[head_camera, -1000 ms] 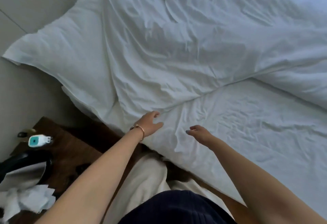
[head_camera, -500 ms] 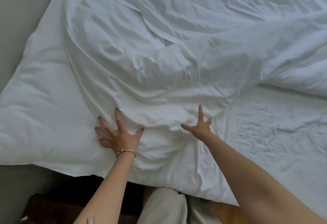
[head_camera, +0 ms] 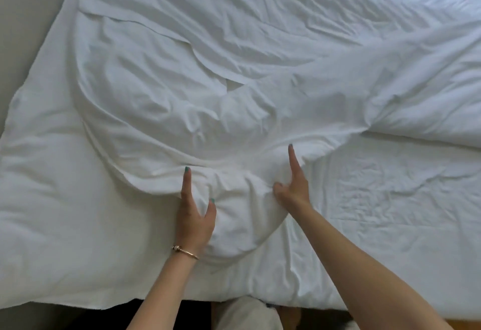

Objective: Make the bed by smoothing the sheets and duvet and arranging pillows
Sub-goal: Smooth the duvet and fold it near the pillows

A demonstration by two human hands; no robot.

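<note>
A crumpled white duvet (head_camera: pixel 234 74) covers the upper bed, its loose edge curving down toward me. A white pillow (head_camera: pixel 57 199) lies at the left, partly under that edge. The wrinkled white sheet (head_camera: pixel 395 212) is bare at the right. My left hand (head_camera: pixel 194 217), with a gold bangle, presses on the duvet edge, forefinger and thumb apart, the other fingers hidden in the fold. My right hand (head_camera: pixel 295 186) presses on the other side, forefinger pointing up. A rounded bulge of fabric (head_camera: pixel 242 215) sits between the hands.
A grey padded headboard (head_camera: pixel 23 17) runs along the left. The bed's near edge crosses the bottom, with my light trouser leg (head_camera: pixel 247 315) against it. A strip of wooden floor (head_camera: pixel 466 325) shows at the bottom right.
I have leaned further over the bed and the nightstand has left the view. Both hands went from spread flat to pushing inward, bunching a bulge of fabric between them.
</note>
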